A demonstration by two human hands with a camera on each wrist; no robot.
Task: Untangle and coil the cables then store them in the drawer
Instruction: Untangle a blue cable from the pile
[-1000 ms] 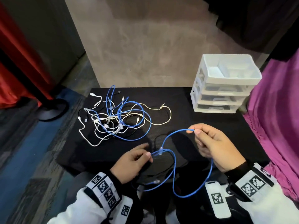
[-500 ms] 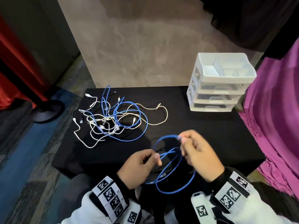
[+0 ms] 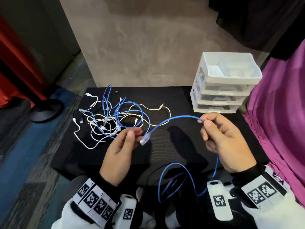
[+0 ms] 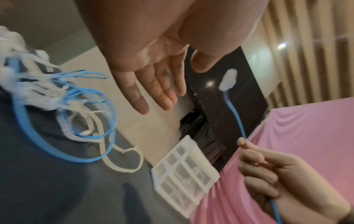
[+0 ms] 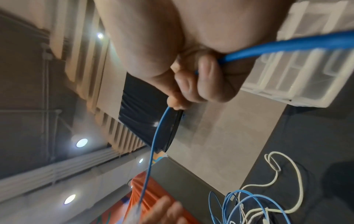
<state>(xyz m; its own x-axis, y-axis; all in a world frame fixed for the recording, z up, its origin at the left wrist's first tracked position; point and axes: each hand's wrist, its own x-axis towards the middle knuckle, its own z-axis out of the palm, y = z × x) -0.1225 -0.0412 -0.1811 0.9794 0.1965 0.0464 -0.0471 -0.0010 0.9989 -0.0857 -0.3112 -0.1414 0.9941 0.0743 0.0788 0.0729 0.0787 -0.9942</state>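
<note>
Coiling step: right hand (image 3: 226,142) pinches blue cable (image 3: 175,119); left hand (image 3: 122,146) released, fingers straight beside its plug (image 3: 145,138). Next: regrasp plug, loop.

My sleeves (image 3: 69,219) are white with black cuffs (image 3: 105,180) — both wrists carry white bands (image 3: 94,198) printed with black square markers.

The blue cable (image 4: 235,114) is being pinched by the right hand (image 4: 283,180), its clear plug dangling free beside the left hand (image 4: 153,63), whose fingers are being held straight. Blurry tangled cables (image 4: 63,106) and a white drawer unit (image 4: 184,174) are being carried by the bench (image 4: 47,189).
</note>
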